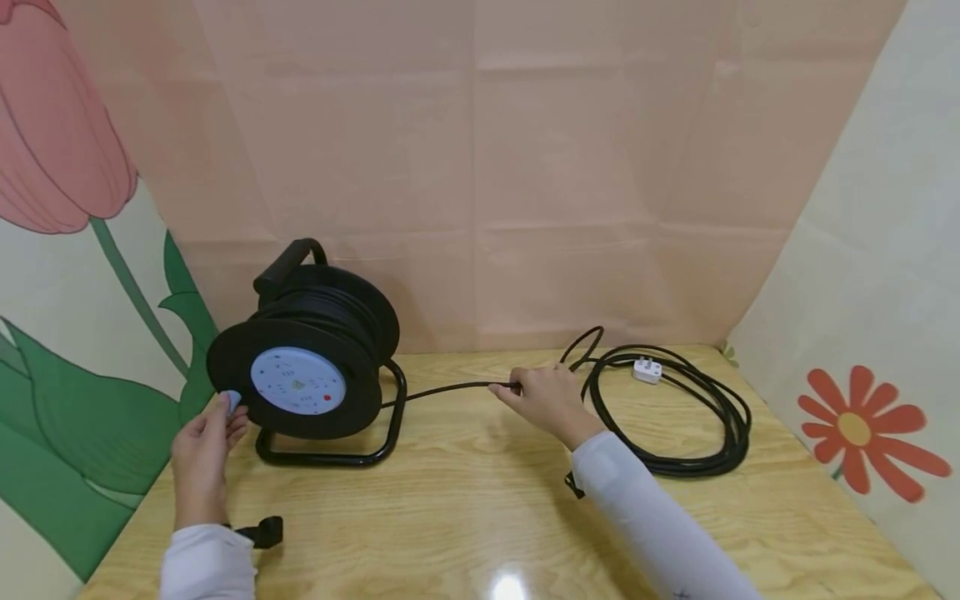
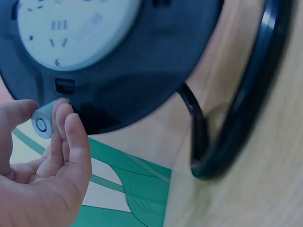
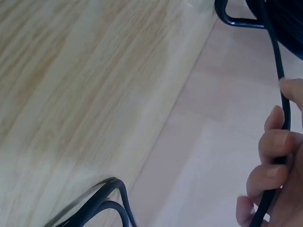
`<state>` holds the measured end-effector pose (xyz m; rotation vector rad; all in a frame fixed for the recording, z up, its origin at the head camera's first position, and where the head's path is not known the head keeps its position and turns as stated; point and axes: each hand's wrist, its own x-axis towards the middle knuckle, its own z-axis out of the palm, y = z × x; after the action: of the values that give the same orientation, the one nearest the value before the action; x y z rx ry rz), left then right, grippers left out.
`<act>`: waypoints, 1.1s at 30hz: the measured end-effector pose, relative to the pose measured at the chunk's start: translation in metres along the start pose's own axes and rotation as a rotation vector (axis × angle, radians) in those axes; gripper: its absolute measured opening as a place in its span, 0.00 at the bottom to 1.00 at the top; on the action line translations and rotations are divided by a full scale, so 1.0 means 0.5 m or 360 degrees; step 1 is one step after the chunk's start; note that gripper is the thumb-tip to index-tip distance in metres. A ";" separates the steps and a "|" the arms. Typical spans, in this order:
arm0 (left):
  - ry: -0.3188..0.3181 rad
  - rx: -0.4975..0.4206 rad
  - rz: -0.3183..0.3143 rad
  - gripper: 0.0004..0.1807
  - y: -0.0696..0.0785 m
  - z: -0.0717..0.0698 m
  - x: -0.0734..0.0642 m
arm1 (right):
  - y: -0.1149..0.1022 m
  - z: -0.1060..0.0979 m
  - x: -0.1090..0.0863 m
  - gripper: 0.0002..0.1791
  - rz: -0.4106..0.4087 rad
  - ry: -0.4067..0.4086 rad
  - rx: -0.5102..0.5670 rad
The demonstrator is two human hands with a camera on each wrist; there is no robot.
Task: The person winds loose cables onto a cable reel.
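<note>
The left hand (image 1: 202, 456) pinches a pale, smooth cylindrical knob (image 2: 44, 119) between its fingers; just beyond them stands the black, round-flanged reel (image 1: 300, 379). The right hand's (image 1: 553, 406) fingers curl round thin black cable (image 3: 277, 54); near them, a looped coil (image 1: 697, 467) and white plug (image 1: 647, 370) lie on the wood-grained surface (image 1: 435, 517).

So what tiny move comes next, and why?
Probably turn the reel slightly by its knob, to wind in some cord: the left grip pinches that knob, the right grip holds the cord leading to the reel, and more cord lies in loose loops on the table.
</note>
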<state>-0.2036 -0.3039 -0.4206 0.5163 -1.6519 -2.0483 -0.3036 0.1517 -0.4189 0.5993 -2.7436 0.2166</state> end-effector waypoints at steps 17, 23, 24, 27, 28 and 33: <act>0.0234 -0.0553 0.0079 0.22 0.082 0.052 -0.063 | -0.041 0.017 0.009 0.24 0.0029 -0.0116 -0.0085; 0.0277 -0.0642 0.0200 0.21 0.081 0.062 -0.058 | -0.041 0.026 0.013 0.28 0.0008 -0.0027 -0.0174; 0.0281 -0.0680 0.0200 0.21 0.080 0.063 -0.058 | -0.040 0.029 0.014 0.29 -0.0001 0.0019 -0.0212; 0.0272 -0.0800 0.0199 0.21 0.080 0.066 -0.060 | -0.034 0.038 0.020 0.33 -0.0034 0.0135 -0.0332; 0.0266 -0.0842 0.0200 0.21 0.080 0.068 -0.060 | -0.032 0.040 0.022 0.33 -0.0040 0.0153 -0.0360; 0.0240 -0.0947 0.0234 0.22 0.086 0.079 -0.054 | -0.035 0.043 0.034 0.29 -0.0071 0.0051 -0.0350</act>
<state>-0.1982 -0.2644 -0.3699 0.3162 -0.8957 -2.1866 -0.3167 0.1248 -0.4320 0.5900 -2.6715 -0.0849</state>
